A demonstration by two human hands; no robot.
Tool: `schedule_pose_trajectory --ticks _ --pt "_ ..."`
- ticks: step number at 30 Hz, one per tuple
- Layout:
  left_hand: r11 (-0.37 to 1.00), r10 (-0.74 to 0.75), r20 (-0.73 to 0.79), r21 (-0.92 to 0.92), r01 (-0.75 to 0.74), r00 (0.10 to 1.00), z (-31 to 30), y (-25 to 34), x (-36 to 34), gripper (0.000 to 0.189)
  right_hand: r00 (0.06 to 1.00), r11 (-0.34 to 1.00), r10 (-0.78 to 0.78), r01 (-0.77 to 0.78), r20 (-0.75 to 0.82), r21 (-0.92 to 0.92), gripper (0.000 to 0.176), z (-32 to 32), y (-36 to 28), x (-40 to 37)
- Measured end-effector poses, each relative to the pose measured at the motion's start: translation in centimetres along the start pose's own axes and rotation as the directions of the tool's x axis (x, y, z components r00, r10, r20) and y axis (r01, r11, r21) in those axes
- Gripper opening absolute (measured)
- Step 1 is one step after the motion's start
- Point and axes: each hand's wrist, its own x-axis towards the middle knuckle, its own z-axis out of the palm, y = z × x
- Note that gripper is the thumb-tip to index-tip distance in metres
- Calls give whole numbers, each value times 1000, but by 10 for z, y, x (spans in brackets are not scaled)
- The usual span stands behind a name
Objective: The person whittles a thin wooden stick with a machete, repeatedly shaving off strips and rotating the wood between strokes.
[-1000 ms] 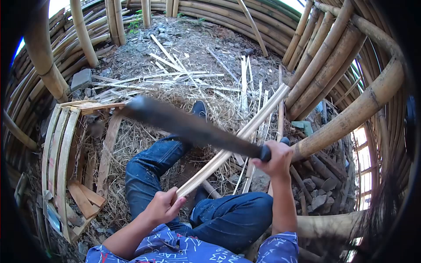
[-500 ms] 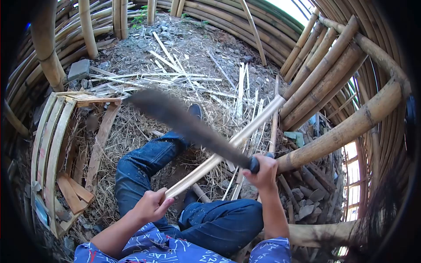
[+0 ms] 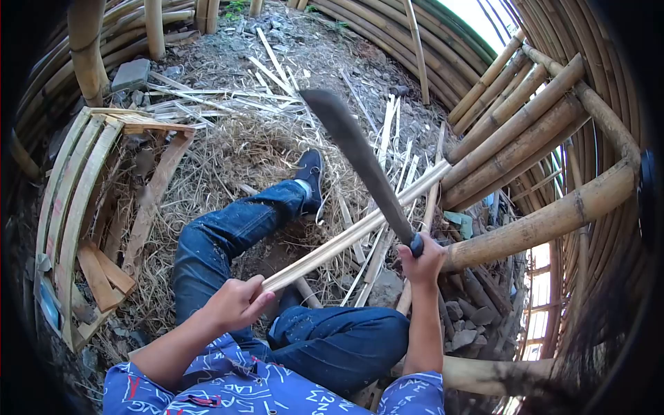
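Observation:
My left hand (image 3: 241,303) is closed round the near end of a pale split bamboo strip (image 3: 319,260). The strip slants up to the right, and its far end overlaps the stacked bamboo poles in this view. In my right hand (image 3: 423,260) is the dark handle of a machete (image 3: 354,142), gripped with the fingers wrapped round it. The broad dark blade points forward and a little left, crossing over the strip close to my right hand. My bent legs in blue jeans (image 3: 238,223) lie beneath the strip.
A slatted wooden crate (image 3: 74,200) stands at the left. Split bamboo strips (image 3: 228,97) litter the shavings and gravel ahead. A thick bamboo pole (image 3: 546,216) runs beside my right hand, below stacked bamboo poles (image 3: 515,155). Stone rubble (image 3: 465,337) lies at the right.
The machete blade has swung from pointing left to pointing forward, its tip moving right and up in the view. My left hand keeps its hold on the strip. The view has shifted slightly.

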Motion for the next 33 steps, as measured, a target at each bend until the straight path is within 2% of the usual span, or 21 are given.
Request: schedule_pose_trajectory --ticks 1,3,4,7,8,9,11,13,15,18,19,21,22,23,25,26,27,29,30,32,33 --pt "1000 2 -1 -4 -2 1000 2 -2 -1 32 1000 1000 -2 2 1 -4 73 0 2 -4" --pt "1000 17 6 13 -18 1000 2 -8 -5 31 975 978 -206 201 -85 -55 73 3 -1 -3" --pt "1000 23 11 -9 -23 1000 2 -9 -8 30 963 967 -254 255 -94 -3 74 2 -9 -1" --pt "1000 5 16 -11 -5 1000 0 -2 -13 29 981 983 -174 167 -87 -81 74 -9 -4 3" --pt "999 35 -18 11 -35 999 3 -3 -11 29 998 999 -26 24 -55 -31 74 -4 6 -1" --pt "999 37 -18 7 -37 999 5 -2 -12 29 998 999 -27 25 -54 -35 74 -2 8 -5" --pt "999 35 -23 -10 -35 999 4 -1 -9 26 991 996 -79 81 -109 23 74 3 7 -7" --pt "999 32 -26 -37 -33 999 4 -7 -11 27 967 968 -247 248 -60 20 73 -5 -13 -2" --pt "998 53 -24 -19 -54 998 4 -5 -14 28 926 928 -368 361 -83 -87 72 -12 -12 4" --pt "1000 3 -9 -9 -3 1000 2 5 -12 29 999 999 2 -5 -47 -54 72 -7 2 -1" --pt "1000 -18 -1 17 18 1000 0 7 -11 30 999 999 -1 -1 -50 -53 72 -5 5 -4" --pt "999 0 8 35 -1 1000 2 -2 -13 29 984 991 -120 127 -131 43 72 -2 3 -6" --pt "999 10 6 31 -10 1000 3 -4 -14 29 977 978 -211 210 -42 -8 73 -8 -1 -6" --pt "999 21 11 26 -22 1000 2 -5 -14 29 978 979 -203 203 -53 -9 73 -10 -4 -3" --pt "999 37 22 23 -37 999 1 1 -11 29 922 930 -366 359 -130 -72 73 -15 -7 4" --pt "1000 21 8 18 -21 1000 0 4 -9 29 962 966 -252 245 -104 -82 72 -16 -9 3" --pt "1000 4 -8 12 -4 1000 0 5 -8 29 994 997 -71 68 -82 -38 71 -13 -4 0" --pt "1000 16 7 16 -17 1000 1 3 -8 29 997 999 44 -44 -70 1 72 -10 7 -5" --pt "999 28 17 21 -28 999 0 2 -7 29 996 999 41 -40 -75 4 72 -9 7 -6" --pt "1000 17 19 10 -17 1000 1 -2 -8 29 981 982 -187 186 -42 -19 72 -8 4 -7" --pt "1000 2 27 -4 -2 1000 0 -3 -8 29 969 970 -242 242 -50 -11 72 -12 -12 -1"
